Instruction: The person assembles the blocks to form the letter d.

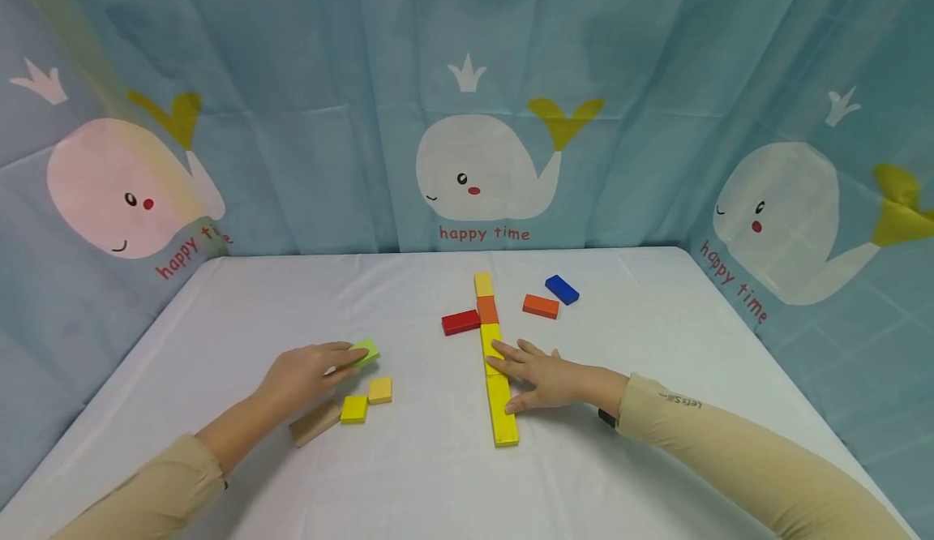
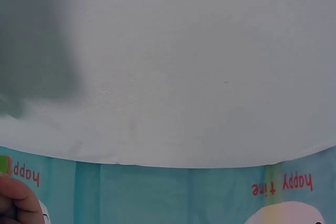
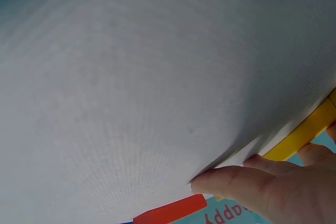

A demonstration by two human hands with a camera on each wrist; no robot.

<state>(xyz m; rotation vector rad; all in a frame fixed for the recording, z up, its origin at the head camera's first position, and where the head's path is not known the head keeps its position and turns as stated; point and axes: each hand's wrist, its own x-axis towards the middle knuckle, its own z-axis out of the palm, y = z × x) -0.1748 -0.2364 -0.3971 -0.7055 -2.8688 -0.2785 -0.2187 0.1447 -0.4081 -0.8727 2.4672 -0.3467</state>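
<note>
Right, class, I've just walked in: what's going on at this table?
A person is arranging coloured blocks on a white table. The left hand pinches a green block, with two small yellow blocks and a brown block nearby. The right hand is spread over two long yellow blocks. These form a row with an orange block and a pale yellow block at the far end. A red block sits left of the row; a blue block lies off to the right.

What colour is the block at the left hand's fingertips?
It's a light green flat block; the head view shows it best.
</note>
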